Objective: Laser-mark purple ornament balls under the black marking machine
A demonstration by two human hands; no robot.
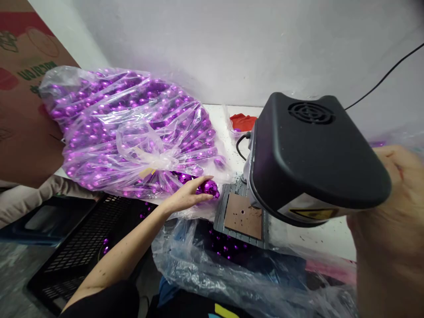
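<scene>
My left hand (189,195) grips a shiny purple faceted ball (211,189) between thumb and fingers, just left of the drill press base (220,221). A brown board (243,216) with one dark hole lies on that slotted metal base, sprinkled with dark crumbs. Above it stands the black housing of the drill press (318,154), with a round vent and a yellow warning label; it hides the bit. At the far right, my right hand (397,185) is curled beside the housing. What it holds is hidden behind the machine.
A big knotted clear bag of purple balls (139,128) fills the left of the white table. Nearby are a printed carton (26,97), a black plastic crate (76,251) and a clear container with red cloth (243,121). Clear plastic sheeting (232,274) hangs over my lap with several balls.
</scene>
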